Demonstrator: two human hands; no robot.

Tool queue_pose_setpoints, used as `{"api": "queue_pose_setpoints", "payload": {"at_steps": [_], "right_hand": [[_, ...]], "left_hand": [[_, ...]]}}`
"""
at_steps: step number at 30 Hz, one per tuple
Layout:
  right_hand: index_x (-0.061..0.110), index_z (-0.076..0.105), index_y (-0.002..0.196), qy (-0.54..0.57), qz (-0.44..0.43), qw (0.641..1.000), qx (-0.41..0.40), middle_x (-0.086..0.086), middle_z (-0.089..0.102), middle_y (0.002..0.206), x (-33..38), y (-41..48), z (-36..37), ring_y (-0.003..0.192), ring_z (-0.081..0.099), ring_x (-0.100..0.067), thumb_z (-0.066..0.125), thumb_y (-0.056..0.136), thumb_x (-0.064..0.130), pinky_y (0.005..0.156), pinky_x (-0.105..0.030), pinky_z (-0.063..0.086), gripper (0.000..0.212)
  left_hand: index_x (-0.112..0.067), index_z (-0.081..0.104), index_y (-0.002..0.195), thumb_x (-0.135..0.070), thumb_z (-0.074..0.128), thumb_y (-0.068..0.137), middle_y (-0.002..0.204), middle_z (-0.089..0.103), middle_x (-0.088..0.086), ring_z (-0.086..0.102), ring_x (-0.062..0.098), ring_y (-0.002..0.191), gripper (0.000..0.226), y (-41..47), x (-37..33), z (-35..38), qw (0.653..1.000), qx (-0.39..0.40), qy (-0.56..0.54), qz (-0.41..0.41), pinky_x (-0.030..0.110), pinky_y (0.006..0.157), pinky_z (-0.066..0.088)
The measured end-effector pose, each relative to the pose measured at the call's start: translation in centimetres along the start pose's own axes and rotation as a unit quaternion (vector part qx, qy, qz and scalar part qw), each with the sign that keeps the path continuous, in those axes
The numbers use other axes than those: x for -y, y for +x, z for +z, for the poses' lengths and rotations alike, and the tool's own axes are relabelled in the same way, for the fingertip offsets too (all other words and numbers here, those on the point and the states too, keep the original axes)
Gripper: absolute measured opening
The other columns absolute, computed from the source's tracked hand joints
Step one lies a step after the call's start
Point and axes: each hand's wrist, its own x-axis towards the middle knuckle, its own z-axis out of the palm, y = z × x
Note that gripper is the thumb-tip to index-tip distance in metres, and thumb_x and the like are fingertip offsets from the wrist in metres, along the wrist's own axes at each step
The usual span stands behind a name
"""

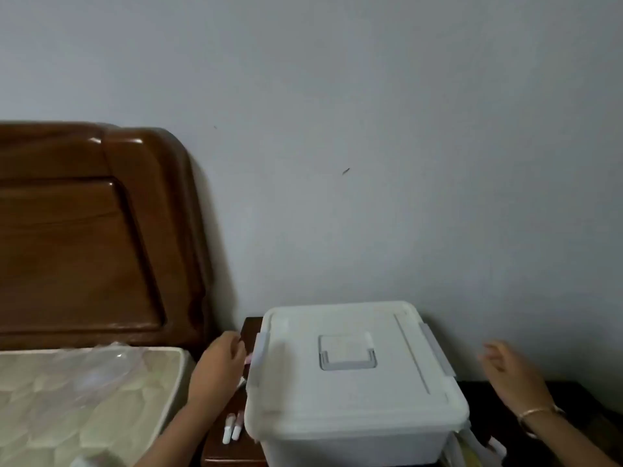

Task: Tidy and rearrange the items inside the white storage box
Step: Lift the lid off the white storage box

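Note:
The white storage box [354,399] stands on a dark wooden bedside table [232,449], lid on, with a grey folding handle [347,357] on top and grey side latches. Its contents are hidden. My left hand [220,362] is at the box's left side, fingers curled close to the left latch [259,353]; whether they touch it is unclear. My right hand [505,369] hovers to the right of the box, fingers relaxed, apart from the right latch [436,348]. A gold bracelet sits on that wrist.
Two small white tubes [232,429] lie on the table left of the box. A mattress [84,399] and brown wooden headboard [84,230] are at left. Pale items [472,446] sit by the box's front right corner. A plain wall rises behind.

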Motion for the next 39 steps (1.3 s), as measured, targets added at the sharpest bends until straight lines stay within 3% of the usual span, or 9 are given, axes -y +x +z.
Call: {"api": "queue_pose_setpoints", "payload": {"at_steps": [6,12,15,20,24,30,33,36,39], "right_hand": [[-0.003,0.038,0.138,-0.102,0.084,0.984,0.121,-0.024,0.045,0.141,0.3,2.6,4.6,0.129,0.045,-0.036,0.048,0.097,0.035,0.106,-0.04,0.037,0.057],[0.005,0.027,0.145,-0.108,0.116,0.975,0.157,-0.024,0.043,0.142,0.4,3.1,7.3,0.128,0.045,-0.039,0.033,0.1,0.042,0.102,-0.041,0.037,0.059],[0.009,0.045,0.124,-0.125,0.091,0.977,0.147,-0.023,0.06,0.12,1.0,3.2,8.1,0.106,0.059,-0.038,0.027,0.1,0.046,0.086,-0.04,0.046,0.047],[0.008,0.039,0.098,-0.155,0.072,0.975,0.143,-0.021,0.064,0.101,1.3,3.0,9.7,0.088,0.062,-0.036,0.03,0.098,0.046,0.078,-0.04,0.05,0.039],[0.007,0.036,0.09,-0.165,0.067,0.977,0.121,-0.026,0.064,0.099,0.7,3.4,10.2,0.09,0.063,-0.039,0.029,0.1,0.039,0.072,-0.039,0.045,0.035],[0.006,0.035,0.089,-0.185,0.059,0.975,0.11,-0.028,0.065,0.098,0.5,3.4,10.5,0.09,0.063,-0.042,0.029,0.101,0.036,0.071,-0.039,0.044,0.033],[0.006,0.034,0.089,-0.188,0.06,0.974,0.112,-0.029,0.065,0.098,0.5,3.4,10.4,0.091,0.063,-0.042,0.029,0.101,0.035,0.07,-0.038,0.044,0.032],[0.006,0.034,0.089,-0.182,0.061,0.974,0.117,-0.027,0.064,0.098,0.5,3.6,10.4,0.089,0.063,-0.039,0.027,0.101,0.036,0.068,-0.036,0.041,0.033],[0.007,0.035,0.09,-0.182,0.062,0.975,0.114,-0.026,0.064,0.098,0.5,3.5,10.5,0.089,0.063,-0.039,0.027,0.101,0.037,0.07,-0.037,0.043,0.033]], "left_hand": [[-0.016,0.047,0.119,-0.034,0.032,0.103,0.116,0.055,0.003,0.057,0.017,0.088,0.028,0.6,-0.9,5.3,0.988,0.086,0.1,-0.08,0.028,0.067,0.043],[-0.011,0.032,0.137,-0.035,0.028,0.103,0.124,0.057,0.005,0.065,0.019,0.094,0.042,0.8,-0.5,8.3,0.975,0.121,0.156,-0.102,0.03,0.072,0.053],[-0.008,0.029,0.141,-0.031,0.03,0.104,0.129,0.056,0.008,0.066,0.021,0.096,0.044,1.1,-0.3,9.1,0.971,0.115,0.18,-0.105,0.031,0.077,0.057],[-0.005,0.036,0.135,-0.023,0.037,0.103,0.111,0.064,0.005,0.066,0.014,0.083,0.037,1.6,0.5,9.8,0.97,0.125,0.188,-0.092,0.025,0.073,0.057],[-0.002,0.036,0.133,-0.023,0.03,0.104,0.082,0.057,-0.004,0.052,0.005,0.058,0.036,2.1,1.1,10.1,0.975,0.133,0.137,-0.113,0.014,0.044,0.037],[0.0,0.041,0.124,-0.029,0.028,0.105,0.066,0.054,-0.002,0.049,0.007,0.049,0.037,2.2,1.5,10.0,0.982,0.118,0.009,-0.148,0.016,0.038,0.029],[0.001,0.041,0.124,-0.032,0.028,0.104,0.071,0.054,-0.001,0.049,0.009,0.057,0.041,2.3,1.8,9.8,0.978,0.125,-0.043,-0.163,0.02,0.045,0.033],[-0.002,0.051,0.123,-0.036,0.027,0.105,0.097,0.059,0.001,0.055,0.015,0.084,0.045,2.8,3.1,9.1,0.959,0.142,-0.142,-0.2,0.026,0.072,0.041],[-0.007,0.064,0.111,-0.043,0.031,0.103,0.1,0.071,0.014,0.068,0.028,0.091,0.049,2.8,4.3,8.3,0.892,0.202,-0.307,-0.264,0.037,0.077,0.053]]}}
